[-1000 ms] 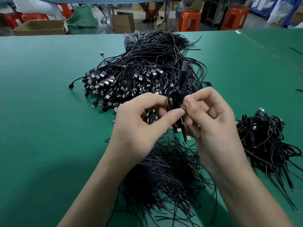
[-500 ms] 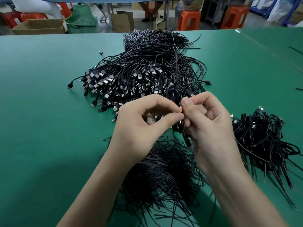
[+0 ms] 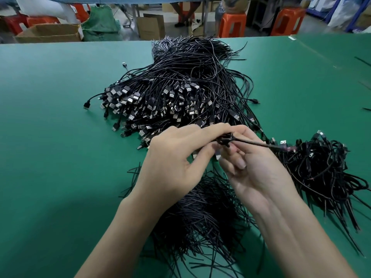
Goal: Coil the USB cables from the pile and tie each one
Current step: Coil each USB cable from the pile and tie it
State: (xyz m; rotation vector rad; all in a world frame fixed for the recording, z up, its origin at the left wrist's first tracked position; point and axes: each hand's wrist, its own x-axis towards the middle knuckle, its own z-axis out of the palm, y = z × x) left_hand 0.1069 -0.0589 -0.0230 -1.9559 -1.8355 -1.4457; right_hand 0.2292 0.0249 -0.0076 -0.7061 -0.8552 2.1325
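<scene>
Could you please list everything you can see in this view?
Table: one, green, fills the foreground.
Loose USB cable pile: one, black, far centre of table.
Heap of thin ties: one, black, near edge under the hands.
Tied cable heap: one, black, right of the hands.
Coiled cable: one, black, held between both hands.
Stools: at least two, orange, behind the table.
Cardboard boxes: two, brown, behind the table.
Sack: one, green, beside the left box.
Left hand: pinches the coiled cable.
Right hand: grips the coiled cable.

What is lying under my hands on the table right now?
A heap of thin black ties lies on the green table beneath the left hand and right hand, which pinch a coiled cable. The forearms cover the heap's middle.
</scene>
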